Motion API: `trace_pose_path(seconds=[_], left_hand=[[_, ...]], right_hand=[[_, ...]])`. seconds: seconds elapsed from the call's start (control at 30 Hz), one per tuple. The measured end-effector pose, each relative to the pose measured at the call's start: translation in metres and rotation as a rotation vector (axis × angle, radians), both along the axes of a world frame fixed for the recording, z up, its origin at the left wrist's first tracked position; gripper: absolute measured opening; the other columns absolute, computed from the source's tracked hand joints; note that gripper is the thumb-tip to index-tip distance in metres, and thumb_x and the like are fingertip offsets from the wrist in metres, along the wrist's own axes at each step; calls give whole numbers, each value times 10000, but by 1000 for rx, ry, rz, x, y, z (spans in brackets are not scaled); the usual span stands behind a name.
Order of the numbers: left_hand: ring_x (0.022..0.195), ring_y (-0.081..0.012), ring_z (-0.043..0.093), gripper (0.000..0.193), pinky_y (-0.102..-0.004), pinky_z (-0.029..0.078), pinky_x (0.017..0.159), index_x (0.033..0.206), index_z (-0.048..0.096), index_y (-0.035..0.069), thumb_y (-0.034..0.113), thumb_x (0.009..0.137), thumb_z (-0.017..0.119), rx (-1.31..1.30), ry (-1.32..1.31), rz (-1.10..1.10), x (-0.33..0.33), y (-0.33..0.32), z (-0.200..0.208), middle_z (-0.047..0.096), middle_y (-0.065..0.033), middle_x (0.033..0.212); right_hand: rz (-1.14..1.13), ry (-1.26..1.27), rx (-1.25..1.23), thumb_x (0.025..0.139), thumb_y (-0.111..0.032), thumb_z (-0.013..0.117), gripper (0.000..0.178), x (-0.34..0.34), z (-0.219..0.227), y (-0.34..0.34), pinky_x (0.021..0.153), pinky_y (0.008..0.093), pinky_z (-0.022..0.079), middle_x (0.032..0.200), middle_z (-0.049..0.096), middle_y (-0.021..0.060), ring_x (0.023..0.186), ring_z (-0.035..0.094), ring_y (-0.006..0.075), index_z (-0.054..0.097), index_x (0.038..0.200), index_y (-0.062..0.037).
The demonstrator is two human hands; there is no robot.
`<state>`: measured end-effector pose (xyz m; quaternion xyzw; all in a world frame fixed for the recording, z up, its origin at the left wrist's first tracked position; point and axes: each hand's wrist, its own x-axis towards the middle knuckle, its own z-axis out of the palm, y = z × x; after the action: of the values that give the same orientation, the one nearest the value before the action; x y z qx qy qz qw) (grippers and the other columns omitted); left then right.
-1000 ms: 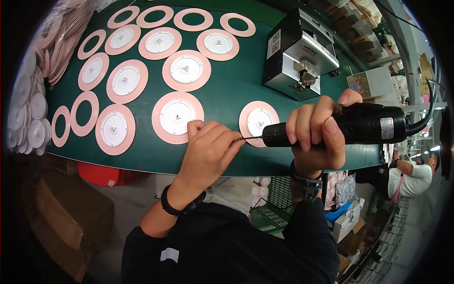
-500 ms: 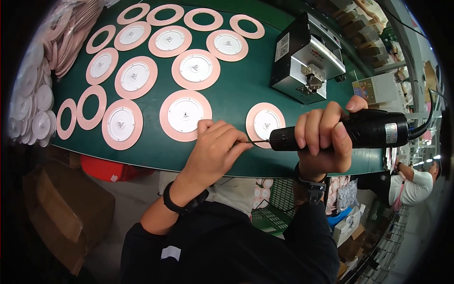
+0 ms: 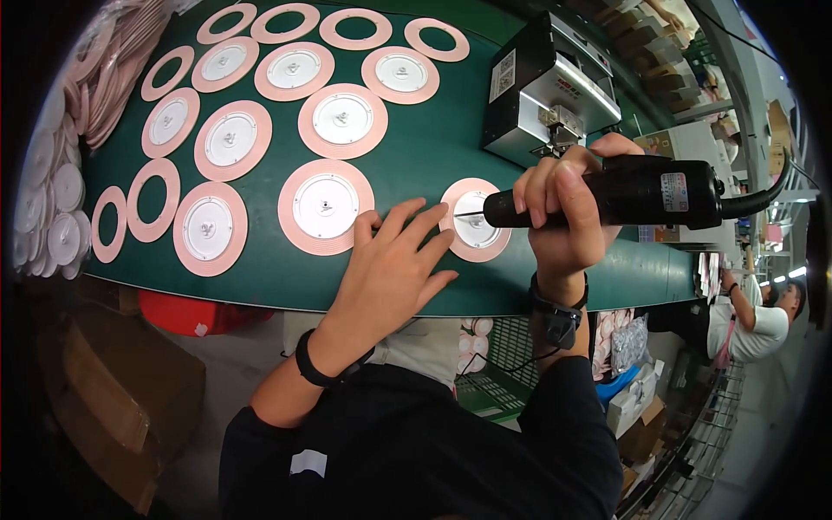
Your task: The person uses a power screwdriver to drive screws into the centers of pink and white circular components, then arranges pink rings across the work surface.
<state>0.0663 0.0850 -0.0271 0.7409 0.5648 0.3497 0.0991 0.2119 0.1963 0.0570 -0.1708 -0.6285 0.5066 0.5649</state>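
Observation:
In my right hand point(image 3: 563, 204) is a black electric screwdriver point(image 3: 641, 192), gripped around its body with the thin bit pointing left. The bit lies across the white centre of a pink-rimmed disc point(image 3: 462, 247); whether its tip touches is unclear. My left hand point(image 3: 386, 264) has its fingers spread and nothing in it. Its fingertips reach the left rim of that same disc, and its index side is close to a larger pink-rimmed disc point(image 3: 295, 208) with a white centre.
More white-centred pink discs point(image 3: 187, 247) and bare pink rings point(image 3: 137, 221) lie on the green table point(image 3: 416, 143). A black-and-silver machine point(image 3: 550, 91) stands far right. Stacked white discs point(image 3: 65, 238) and pink rings line the left. A green crate point(image 3: 511, 373) is below the edge; another person point(image 3: 750, 325) is at right.
My left fingers were pinched together at the screwdriver's bit; they have let go and spread out. The screwdriver has moved up and left, bringing its bit over the disc's centre.

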Motion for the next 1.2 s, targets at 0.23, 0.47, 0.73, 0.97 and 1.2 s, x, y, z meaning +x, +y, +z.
trace_pose_path(seconds=[0.23, 0.47, 0.73, 0.97, 1.2], left_hand=[[1242, -268, 501, 447, -461, 365, 911, 1144, 653, 77, 264, 764, 798, -8, 32, -2, 0, 0, 1, 570, -61, 1325], [1260, -277, 500, 446, -470, 368, 918, 1160, 645, 79, 258, 778, 789, 11, 63, 4, 1, -2, 0, 571, -54, 1340], [1271, -278, 498, 422, -487, 358, 933, 1171, 651, 92, 264, 804, 773, -1, 76, -10, 2, -4, -1, 566, -46, 1371], [1277, -272, 496, 412, -495, 337, 948, 1168, 667, 114, 273, 804, 772, -11, 79, -5, 2, -3, -3, 565, -34, 1396], [1276, -271, 496, 409, -506, 357, 944, 1176, 648, 90, 256, 820, 761, -8, 71, -13, 1, -2, -1, 571, -49, 1372]], right_hand=[[21, -82, 8, 879, 42, 548, 336, -10, 1, -3, 479, 333, 436, 664, 447, 48, 443, 419, 141, 404, 1156, -82], [7, -166, -49, 869, 57, 565, 314, -19, 5, -1, 475, 337, 439, 669, 467, 63, 448, 435, 145, 390, 1089, -84], [-261, -10, 122, 884, -4, 633, 370, 27, 67, 59, 510, 341, 439, 653, 486, 64, 480, 452, 155, 482, 1215, -69], [-286, -87, 116, 877, -7, 665, 317, 36, 66, 106, 555, 360, 431, 667, 472, 53, 506, 464, 163, 533, 1154, -84], [-98, 67, -44, 866, 10, 650, 357, 44, 54, 37, 483, 350, 444, 641, 459, 38, 437, 446, 149, 480, 1178, -30]])
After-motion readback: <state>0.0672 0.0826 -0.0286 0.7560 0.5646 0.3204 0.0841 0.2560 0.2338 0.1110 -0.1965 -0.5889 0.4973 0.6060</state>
